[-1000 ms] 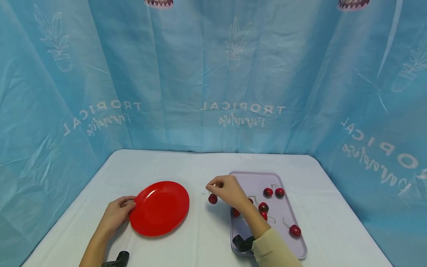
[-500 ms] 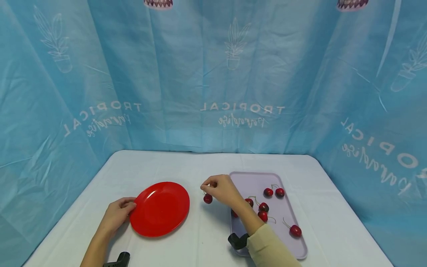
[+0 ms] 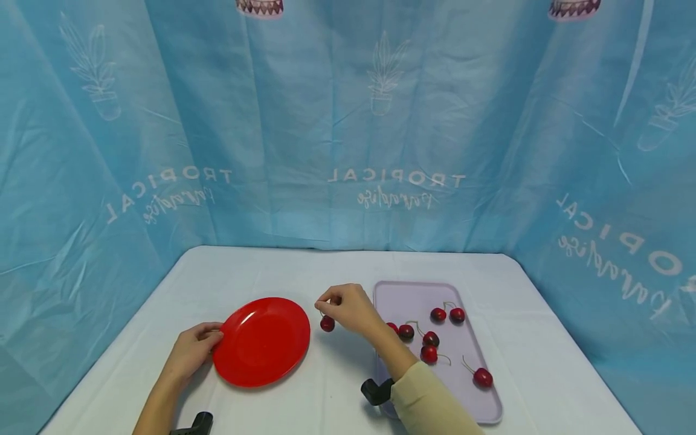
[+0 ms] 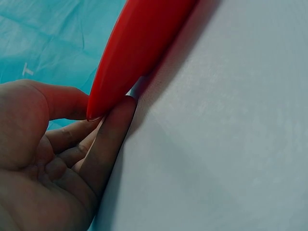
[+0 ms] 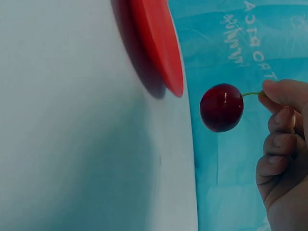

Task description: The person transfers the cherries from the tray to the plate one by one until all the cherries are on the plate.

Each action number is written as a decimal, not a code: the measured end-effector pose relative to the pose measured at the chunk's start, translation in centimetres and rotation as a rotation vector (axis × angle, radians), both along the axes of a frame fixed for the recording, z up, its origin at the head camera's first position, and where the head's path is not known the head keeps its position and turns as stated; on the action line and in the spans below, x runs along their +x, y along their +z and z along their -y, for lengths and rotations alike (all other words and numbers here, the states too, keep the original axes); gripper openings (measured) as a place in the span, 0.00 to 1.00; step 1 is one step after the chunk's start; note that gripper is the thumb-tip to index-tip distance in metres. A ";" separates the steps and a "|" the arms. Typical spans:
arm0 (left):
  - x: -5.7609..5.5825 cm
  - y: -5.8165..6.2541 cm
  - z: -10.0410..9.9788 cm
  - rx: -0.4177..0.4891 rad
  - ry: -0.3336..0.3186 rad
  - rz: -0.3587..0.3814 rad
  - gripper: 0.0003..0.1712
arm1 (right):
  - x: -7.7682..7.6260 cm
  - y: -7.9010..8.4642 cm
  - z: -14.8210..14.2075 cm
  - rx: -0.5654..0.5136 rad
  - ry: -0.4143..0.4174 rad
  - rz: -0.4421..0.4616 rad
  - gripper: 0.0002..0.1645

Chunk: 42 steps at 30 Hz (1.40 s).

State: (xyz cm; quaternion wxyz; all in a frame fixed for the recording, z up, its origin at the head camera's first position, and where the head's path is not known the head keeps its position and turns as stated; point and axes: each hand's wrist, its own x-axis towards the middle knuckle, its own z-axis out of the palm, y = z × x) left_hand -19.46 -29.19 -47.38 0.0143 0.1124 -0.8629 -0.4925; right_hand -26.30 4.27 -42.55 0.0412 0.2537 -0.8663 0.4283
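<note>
My right hand [image 3: 348, 308] pinches a dark red cherry [image 5: 222, 108] by its thin green stem [image 5: 252, 94], between thumb and forefinger. The cherry hangs over the white table, just right of the red plate [image 3: 263, 341]. In the right wrist view the other fingers are curled in toward the palm. At the plate's left side my left hand [image 3: 191, 348] holds the rim. The left wrist view shows the thumb [image 4: 70, 102] on top of the rim and a finger [image 4: 111, 139] beneath its edge. No fruit lies on the plate.
On the right a pale purple tray [image 3: 402, 293] holds several cherries, among them one [image 3: 482, 377] near its right edge; my right forearm covers part of it. The white table [image 3: 337, 266] ends at a blue printed curtain [image 3: 348, 139] behind and at both sides.
The right hand has moved left with the cherry, from near the tray toward the plate. More cherries at the tray's left side have come into view. The left hand stays at the rim.
</note>
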 end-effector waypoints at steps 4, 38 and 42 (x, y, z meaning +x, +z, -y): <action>0.0 -0.1 0.0 0.000 0.002 0.001 0.25 | 0.0 0.2 1.0 -0.013 0.014 -0.004 0.05; -0.3 -0.6 0.2 -0.030 -0.023 -0.001 0.27 | 0.9 0.3 7.5 0.067 0.069 0.070 0.05; -0.3 -0.5 0.2 -0.031 -0.022 0.009 0.28 | 1.0 0.4 8.2 0.102 0.064 0.065 0.05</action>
